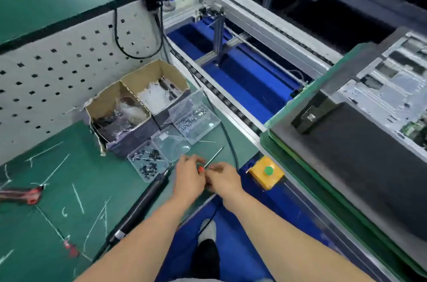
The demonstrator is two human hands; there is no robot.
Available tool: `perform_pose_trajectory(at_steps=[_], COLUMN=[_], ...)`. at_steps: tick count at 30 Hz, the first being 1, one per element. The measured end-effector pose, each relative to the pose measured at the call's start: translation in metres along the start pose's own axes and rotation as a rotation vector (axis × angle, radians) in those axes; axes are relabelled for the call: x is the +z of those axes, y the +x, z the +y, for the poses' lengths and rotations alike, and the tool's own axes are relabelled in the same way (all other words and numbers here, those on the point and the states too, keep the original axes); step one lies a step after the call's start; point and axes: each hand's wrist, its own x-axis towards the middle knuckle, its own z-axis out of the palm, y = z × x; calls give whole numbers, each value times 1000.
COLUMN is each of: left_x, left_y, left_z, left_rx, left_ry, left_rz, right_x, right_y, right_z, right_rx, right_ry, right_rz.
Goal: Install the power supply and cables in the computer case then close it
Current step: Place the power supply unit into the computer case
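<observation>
Both hands meet over the green mat (92,166): the left hand (188,175) and right hand (223,177) pinch a small red-handled screwdriver (213,157) between curled fingers, its thin shaft pointing away. The computer case (369,154) sits on the conveyor, well apart to the right

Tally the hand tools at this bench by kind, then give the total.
Electric screwdriver: 1
Red-handled cutters: 1
Thin screwdriver, held between left hand and right hand: 1
Small red item, too blurred to name: 1
Total: 4
</observation>
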Motion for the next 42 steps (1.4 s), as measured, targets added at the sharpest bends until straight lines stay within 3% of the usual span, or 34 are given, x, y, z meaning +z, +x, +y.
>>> perform_pose_trajectory(at_steps=[7, 12, 19, 24, 30, 33, 37, 42], left_x=[19, 9, -32, -30, 15, 48, 98, 152], left_y=[13, 18, 3, -34, -120, -170, -226, -263], left_z=[-14, 10, 127, 233, 353, 394, 418, 413], left_rx=[-27, 15, 162, 326, 513, 576, 686, 815], left_ry=[167, -119, -548, -740, -853, -876, -799, -559], left_rz=[-63, 10, 191, 68, -172, -321, -340, -417], right_x=[6, 0, -69, -164, -290, -345, -401, -444], right_y=[11, -2, -46, -102, -189, -221, -246, -241], right_z=[1, -17, -83, -112, -93, -64, -15, 45], right_rx=[109, -70, -458, -695, -834, -828, -735, -575], right_ry=[99, 128, 136, 120, 211, 278, 392, 443], right_rz=[-22, 28, 198, 413, 694, 842, 1006, 1050])
